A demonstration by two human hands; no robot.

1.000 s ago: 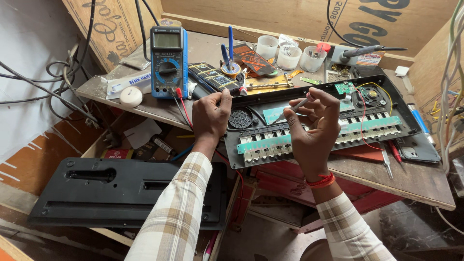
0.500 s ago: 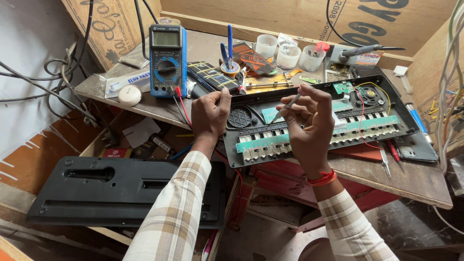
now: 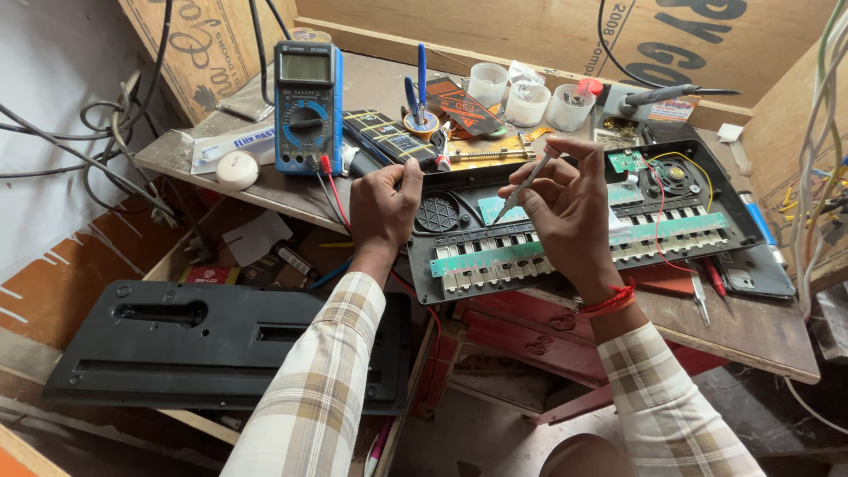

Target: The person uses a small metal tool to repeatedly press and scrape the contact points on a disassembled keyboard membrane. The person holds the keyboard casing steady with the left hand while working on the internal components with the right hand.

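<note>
An opened black keyboard casing (image 3: pixel 565 225) is lying on the wooden tabletop (image 3: pixel 751 336), its green circuit strip (image 3: pixel 495 258) and key contacts facing up. The right hand (image 3: pixel 570 216) is pinching a slim screwdriver (image 3: pixel 523 187), fingers closed narrowly around it, tip resting on the board beside the round speaker grille (image 3: pixel 439 213). The left hand (image 3: pixel 384 205) is curling over the casing's left edge, steadying it. A slipping tip could likely be scratching traces or snagging the thin red wire (image 3: pixel 655 212). A blue multimeter (image 3: pixel 306 108) is standing behind.
</note>
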